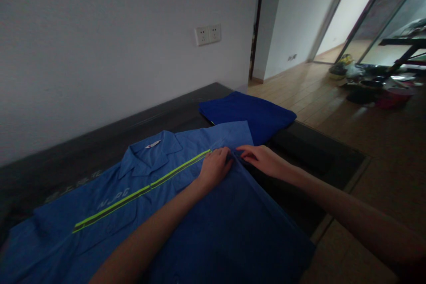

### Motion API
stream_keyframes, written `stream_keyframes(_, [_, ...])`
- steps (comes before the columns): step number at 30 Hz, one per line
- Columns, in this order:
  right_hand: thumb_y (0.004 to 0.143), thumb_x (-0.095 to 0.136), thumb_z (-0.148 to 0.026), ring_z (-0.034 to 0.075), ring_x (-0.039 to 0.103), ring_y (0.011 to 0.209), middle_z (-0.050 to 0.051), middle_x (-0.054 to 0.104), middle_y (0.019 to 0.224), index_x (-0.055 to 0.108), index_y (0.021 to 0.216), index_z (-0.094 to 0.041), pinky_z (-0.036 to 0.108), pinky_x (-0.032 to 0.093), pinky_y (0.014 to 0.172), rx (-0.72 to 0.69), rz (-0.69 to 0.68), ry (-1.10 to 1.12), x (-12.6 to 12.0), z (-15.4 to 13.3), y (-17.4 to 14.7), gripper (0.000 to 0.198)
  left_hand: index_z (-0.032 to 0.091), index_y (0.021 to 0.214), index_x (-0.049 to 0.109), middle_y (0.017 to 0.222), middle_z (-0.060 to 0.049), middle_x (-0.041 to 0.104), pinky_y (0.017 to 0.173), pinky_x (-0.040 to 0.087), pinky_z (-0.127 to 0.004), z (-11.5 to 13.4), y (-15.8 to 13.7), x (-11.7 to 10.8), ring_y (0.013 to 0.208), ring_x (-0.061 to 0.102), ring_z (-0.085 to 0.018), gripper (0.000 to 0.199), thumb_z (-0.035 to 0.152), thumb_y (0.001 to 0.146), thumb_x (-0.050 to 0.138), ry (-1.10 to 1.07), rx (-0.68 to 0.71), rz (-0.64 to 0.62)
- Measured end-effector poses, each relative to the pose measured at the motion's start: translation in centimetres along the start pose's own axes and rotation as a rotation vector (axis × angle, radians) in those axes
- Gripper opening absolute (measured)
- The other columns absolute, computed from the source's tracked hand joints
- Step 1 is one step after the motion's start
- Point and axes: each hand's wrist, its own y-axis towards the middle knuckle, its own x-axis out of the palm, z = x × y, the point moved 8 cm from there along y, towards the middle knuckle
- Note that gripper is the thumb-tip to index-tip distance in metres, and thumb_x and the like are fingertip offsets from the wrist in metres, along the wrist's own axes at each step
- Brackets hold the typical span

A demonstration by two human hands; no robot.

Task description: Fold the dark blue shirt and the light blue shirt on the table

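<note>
A blue short-sleeved work shirt (156,195) lies spread face up, with a collar, a yellow-green reflective stripe across the chest and pale lettering. My left hand (216,166) rests on it near the stripe's far end, by the sleeve, its fingers curled over the cloth. Beside it, my right hand (262,159) pinches the shirt's side edge just below the sleeve. The two hands are close together but apart. Behind the sleeve lies a darker blue folded garment (249,113), partly covered by the shirt.
Under the clothes is a dark table (319,155) pushed against a white wall with two sockets (208,34). Its right edge drops to a wooden floor (309,84). Farther right stand a dark-framed item and several cluttered things, including a red basin (396,96).
</note>
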Motion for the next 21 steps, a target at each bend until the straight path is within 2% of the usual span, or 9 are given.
stream_keyframes(4, [0.091,0.047,-0.017,0.02,0.067,0.092,0.007,0.071,0.104,0.064,0.114,-0.019,0.034,0.051,0.083,0.007,0.044,-0.005,-0.6,-0.1,-1.7,0.028,0.019,0.098,0.055,0.103,-0.007,0.06,0.088,0.049,-0.037,0.9,0.0,0.0,0.097,0.058,-0.022,0.011,0.016,0.089,0.05,0.044,0.1,0.049])
stream_keyframes(9, [0.091,0.046,-0.016,0.022,0.064,0.098,0.007,0.069,0.107,0.065,0.111,-0.02,0.038,0.049,0.089,-0.056,0.071,-0.066,0.3,-0.2,-2.6,0.028,0.017,0.105,0.056,0.115,-0.009,0.059,0.098,0.047,-0.037,1.1,-1.0,-0.2,0.108,0.055,-0.021,0.018,0.013,0.089,0.049,-0.046,0.176,0.097])
stream_keyframes(15, [0.094,0.042,-0.018,0.02,0.062,0.096,0.008,0.067,0.106,0.062,0.116,-0.02,0.038,0.049,0.088,-0.12,0.097,-0.055,0.5,-0.3,-3.2,0.029,0.014,0.127,0.045,0.138,-0.013,0.049,0.106,0.042,-0.039,1.7,-2.7,0.6,0.127,0.047,-0.023,0.036,0.019,0.091,0.047,-0.074,0.172,0.006])
stream_keyframes(21, [0.095,0.044,-0.021,0.02,0.061,0.097,0.009,0.067,0.103,0.064,0.113,-0.019,0.037,0.049,0.088,-0.168,0.074,-0.079,0.3,-0.4,-3.5,0.027,0.012,0.142,0.029,0.149,-0.014,0.035,0.116,0.026,-0.045,2.2,-2.9,2.0,0.14,0.029,-0.023,0.053,0.022,0.092,0.041,0.053,0.199,-0.074])
